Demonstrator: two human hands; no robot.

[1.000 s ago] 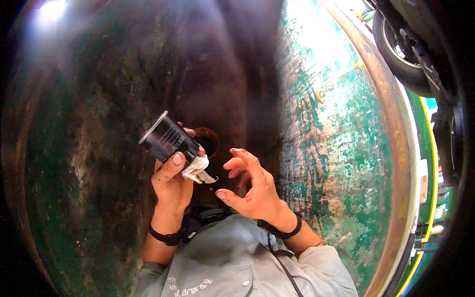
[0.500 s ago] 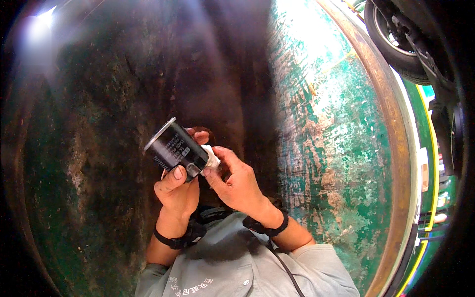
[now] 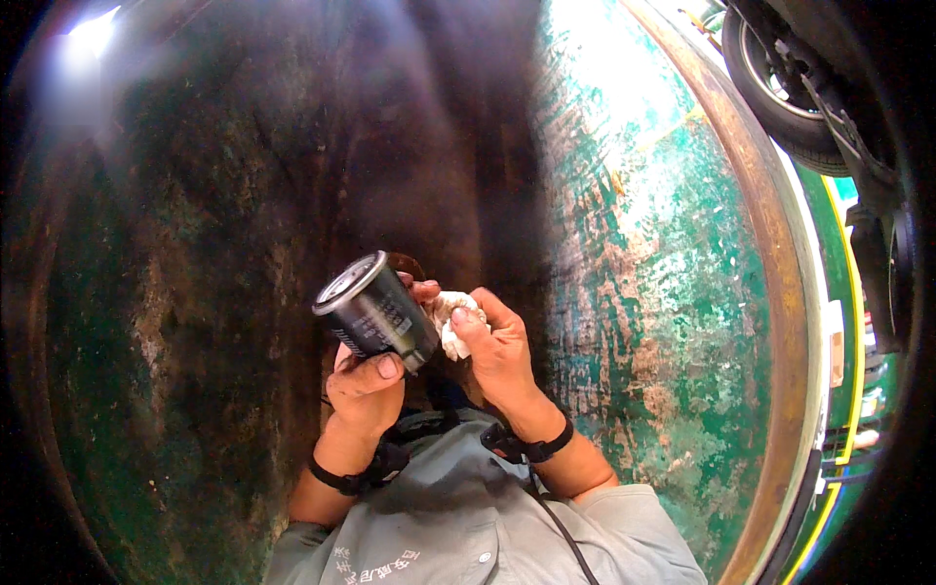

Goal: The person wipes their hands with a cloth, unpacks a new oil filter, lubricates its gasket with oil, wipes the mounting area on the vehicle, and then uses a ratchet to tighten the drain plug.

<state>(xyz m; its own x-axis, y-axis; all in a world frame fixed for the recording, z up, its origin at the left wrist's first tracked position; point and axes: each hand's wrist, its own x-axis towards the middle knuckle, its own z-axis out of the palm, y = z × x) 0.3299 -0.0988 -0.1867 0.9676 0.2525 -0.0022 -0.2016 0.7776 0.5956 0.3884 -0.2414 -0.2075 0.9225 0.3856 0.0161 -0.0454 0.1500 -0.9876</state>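
A black cylindrical oil filter with a bright metal rim is gripped in my left hand. The thumb presses along its lower side, and fingertips show past its far side. It is tilted, with the rimmed end pointing up and to the left. My right hand pinches a crumpled white rag between thumb and fingers. The rag is close to the filter's right-hand end; whether they touch is hard to tell.
Peeling green walls rise on both sides: a dark left wall and a brightly lit right wall. A rusty brown edge tops the right wall. Beyond it are a vehicle wheel and a yellow line. A lamp glares at upper left.
The filter has shifted right and down and turned, so more of its rimmed end shows. My right hand has moved right with the rag, drawing it off the filter's end.
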